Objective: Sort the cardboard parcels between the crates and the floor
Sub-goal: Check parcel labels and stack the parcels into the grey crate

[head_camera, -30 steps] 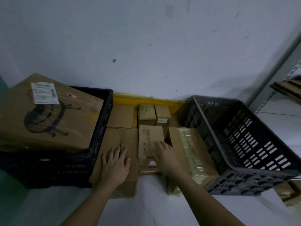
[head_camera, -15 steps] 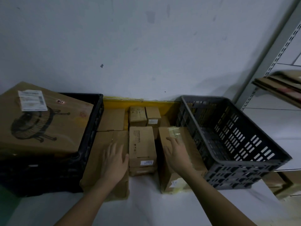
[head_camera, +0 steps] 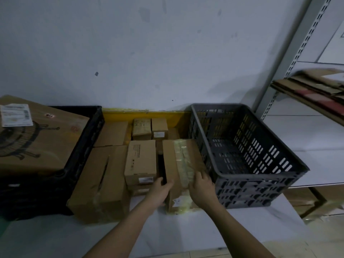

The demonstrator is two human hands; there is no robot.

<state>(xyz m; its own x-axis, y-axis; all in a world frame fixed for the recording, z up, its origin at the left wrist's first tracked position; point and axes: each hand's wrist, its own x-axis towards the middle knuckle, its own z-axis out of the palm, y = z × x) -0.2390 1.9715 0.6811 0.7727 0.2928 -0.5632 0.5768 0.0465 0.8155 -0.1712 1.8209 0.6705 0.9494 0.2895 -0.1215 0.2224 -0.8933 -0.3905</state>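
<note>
My left hand is curled around the near left edge of the taped parcel, thumb on top, the fingers gone down into the dark gap beside it where I cannot see them. My right hand lies on the parcel's top at its near right corner, fingers spread over the yellowish tape; whether they hook over the far side I cannot tell, because the hand covers that edge. So both hands are on this one parcel, which stands on the floor, just beside the grey crate.

Left of the gap a slim printed box sits on another box, of which only the near face shows below. Further left lies a large plain carton, touching the black crate. A big carton with a drum drawing lies tilted on that crate, cut off by the frame's left edge; its label is too blurred to read. Behind, small boxes stand against a yellow strip at the wall's foot. To the right, flattened cardboard on a shelf is smeared and cut off.
</note>
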